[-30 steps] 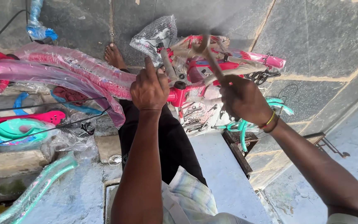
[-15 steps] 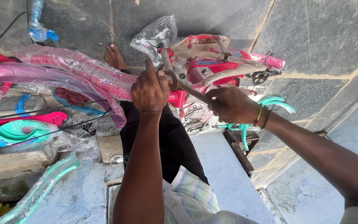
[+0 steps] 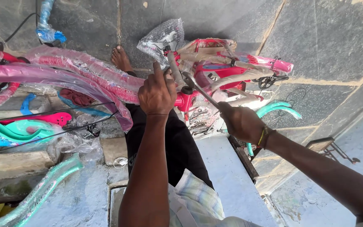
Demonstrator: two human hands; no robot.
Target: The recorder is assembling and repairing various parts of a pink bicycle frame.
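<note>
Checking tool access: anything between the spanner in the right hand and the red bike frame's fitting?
Nothing visible. The right hand holds the spanner, whose head already sits at the red frame beside the left hand, which grips the stem. Bubble wrap sits above, clear.

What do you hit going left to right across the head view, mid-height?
Pink wrapped tyre → left hand on the red frame → wrench → right hand → teal mudguard.
</note>
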